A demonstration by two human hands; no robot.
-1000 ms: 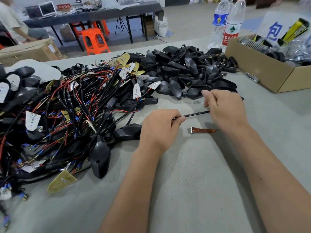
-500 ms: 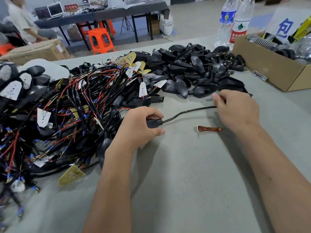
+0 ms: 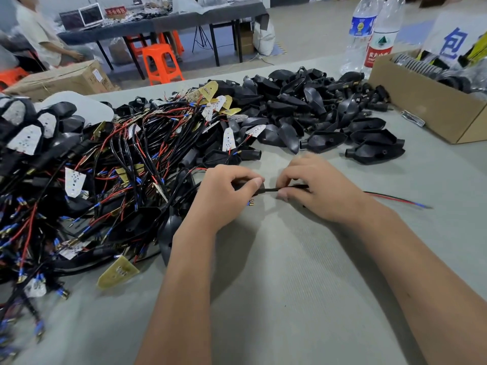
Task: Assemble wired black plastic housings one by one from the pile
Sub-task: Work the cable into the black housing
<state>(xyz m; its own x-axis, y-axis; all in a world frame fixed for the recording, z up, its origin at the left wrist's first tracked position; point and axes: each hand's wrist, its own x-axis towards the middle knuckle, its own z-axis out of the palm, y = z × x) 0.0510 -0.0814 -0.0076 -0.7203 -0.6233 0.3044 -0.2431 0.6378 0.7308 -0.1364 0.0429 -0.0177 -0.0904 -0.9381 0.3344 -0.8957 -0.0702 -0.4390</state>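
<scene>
My left hand [image 3: 224,191] and right hand [image 3: 316,188] both pinch a thin black sleeved wire [image 3: 270,190] just above the grey table [image 3: 290,285], beside the tangled pile [image 3: 131,167]. It looks light and floppy, best gripped near its end.

Glossy black plastic housings [image 3: 324,139]; ribbed grey mat [image 3: 290,285].

Two water bottles [image 3: 369,35], two orange stools [image 3: 162,63].

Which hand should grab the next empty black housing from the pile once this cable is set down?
Probably the right hand: the empty housings lie just beyond it, while the left hand sits beside the tangled wires.
</scene>
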